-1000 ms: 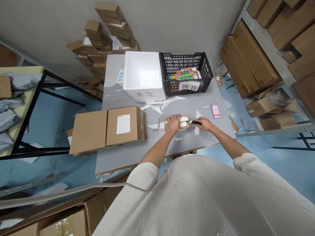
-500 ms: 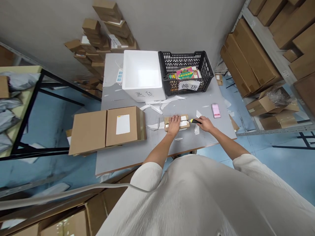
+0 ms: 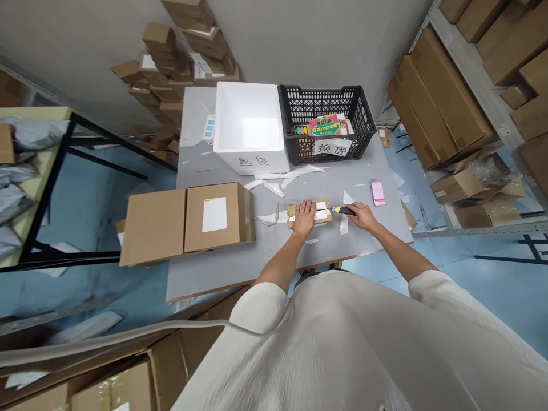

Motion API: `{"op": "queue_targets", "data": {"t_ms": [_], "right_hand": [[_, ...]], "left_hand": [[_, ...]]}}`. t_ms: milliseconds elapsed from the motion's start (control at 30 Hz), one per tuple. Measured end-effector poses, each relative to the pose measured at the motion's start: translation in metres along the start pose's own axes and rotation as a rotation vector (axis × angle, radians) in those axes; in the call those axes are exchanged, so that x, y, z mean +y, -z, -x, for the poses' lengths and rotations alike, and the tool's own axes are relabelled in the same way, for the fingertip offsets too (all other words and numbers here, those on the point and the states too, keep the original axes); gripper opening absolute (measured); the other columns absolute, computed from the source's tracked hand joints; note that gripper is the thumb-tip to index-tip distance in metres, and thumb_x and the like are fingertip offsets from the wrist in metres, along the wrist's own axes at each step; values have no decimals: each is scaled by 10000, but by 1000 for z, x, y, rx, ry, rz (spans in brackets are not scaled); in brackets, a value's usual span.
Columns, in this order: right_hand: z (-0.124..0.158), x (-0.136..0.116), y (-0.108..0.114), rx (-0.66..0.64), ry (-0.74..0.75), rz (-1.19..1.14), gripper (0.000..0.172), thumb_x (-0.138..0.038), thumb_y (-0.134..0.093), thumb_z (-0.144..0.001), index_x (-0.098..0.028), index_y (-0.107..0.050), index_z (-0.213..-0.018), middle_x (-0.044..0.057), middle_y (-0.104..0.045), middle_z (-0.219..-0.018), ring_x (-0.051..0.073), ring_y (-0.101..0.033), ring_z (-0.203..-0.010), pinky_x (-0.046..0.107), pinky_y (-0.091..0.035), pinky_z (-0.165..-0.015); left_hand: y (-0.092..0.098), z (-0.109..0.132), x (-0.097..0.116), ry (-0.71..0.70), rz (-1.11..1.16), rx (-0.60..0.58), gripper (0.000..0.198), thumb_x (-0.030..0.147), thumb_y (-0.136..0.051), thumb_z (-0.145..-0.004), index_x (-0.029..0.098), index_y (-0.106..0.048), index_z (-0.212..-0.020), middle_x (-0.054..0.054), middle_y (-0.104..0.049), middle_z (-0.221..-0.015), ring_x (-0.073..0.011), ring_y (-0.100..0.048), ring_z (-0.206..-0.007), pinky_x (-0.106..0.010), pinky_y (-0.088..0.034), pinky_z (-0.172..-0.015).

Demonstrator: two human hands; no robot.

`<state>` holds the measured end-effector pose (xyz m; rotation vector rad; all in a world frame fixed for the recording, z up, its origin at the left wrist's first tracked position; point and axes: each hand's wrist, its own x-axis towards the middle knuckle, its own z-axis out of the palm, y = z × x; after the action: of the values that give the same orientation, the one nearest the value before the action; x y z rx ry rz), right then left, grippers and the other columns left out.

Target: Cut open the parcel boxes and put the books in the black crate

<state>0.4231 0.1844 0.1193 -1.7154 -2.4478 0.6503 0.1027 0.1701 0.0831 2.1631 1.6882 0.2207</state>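
Observation:
A small taped cardboard box (image 3: 324, 216) with white labels lies near the front of the grey table. My left hand (image 3: 304, 216) grips it from above, its fingers laid across the top and hiding the middle. In my right hand (image 3: 363, 216) is a box cutter (image 3: 345, 210) with a black and yellow handle, which my fingers wrap around. Its tip points left at the box's right end; whether it touches the cardboard I cannot tell. Scraps of white paper (image 3: 343, 225) lie under and beside the knife.
Larger cardboard boxes (image 3: 222, 240) stand at the table's left. Behind are a white foam bin (image 3: 261, 162) and a black crate (image 3: 363, 128) holding colourful packages. A pink phone-like object (image 3: 378, 193) lies at the right. Shelves (image 3: 466, 63) flank the right side.
The box cutter has turned to lie flatter, and my right hand has shifted slightly right. My left hand stays on the small box. The whole view has moved a little.

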Motion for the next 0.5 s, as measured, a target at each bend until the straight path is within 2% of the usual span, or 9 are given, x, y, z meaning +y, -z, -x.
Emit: {"op": "queue_targets", "data": {"t_ms": [100, 167, 300, 500], "right_hand": [[-3, 16, 9, 120, -58, -90, 536, -426, -553, -1113, -222, -688, -1589, 188, -722, -1394, 389, -658, -1246, 509, -561, -1042], [-3, 22, 16, 148, -55, -120, 527, -430, -577, -1097, -217, -707, -1561, 182, -725, -1373, 386, -665, -1248, 507, -569, -1056], [2, 10, 16, -13, 89, -102, 486, -388, -670, -1055, -250, -749, -1515, 150, -751, -1341, 370, -681, -1243, 494, -555, -1087], [-4, -18, 5, -89, 46, 6, 483, -343, -716, -1056, -285, -752, -1534, 147, -749, -1350, 363, -672, -1252, 473, -523, -1081]], "left_hand": [[-2, 2, -1, -2, 15, 15, 749, 46, -367, -997, 102, -520, -1728, -202, -492, -1814, -341, -376, -1746, -605, -209, -1463], [-3, 3, -3, -5, 23, 23, 749, 48, -366, -1000, 108, -518, -1730, -197, -488, -1818, -336, -376, -1746, -599, -211, -1464], [-3, 3, -5, -17, 27, 15, 738, 51, -358, -1008, 89, -519, -1727, -202, -474, -1826, -338, -369, -1749, -587, -210, -1464], [3, 1, -4, -41, -1, 19, 652, 198, -410, -1090, 114, -512, -1729, -213, -467, -1826, -363, -375, -1737, -590, -226, -1447]]}}
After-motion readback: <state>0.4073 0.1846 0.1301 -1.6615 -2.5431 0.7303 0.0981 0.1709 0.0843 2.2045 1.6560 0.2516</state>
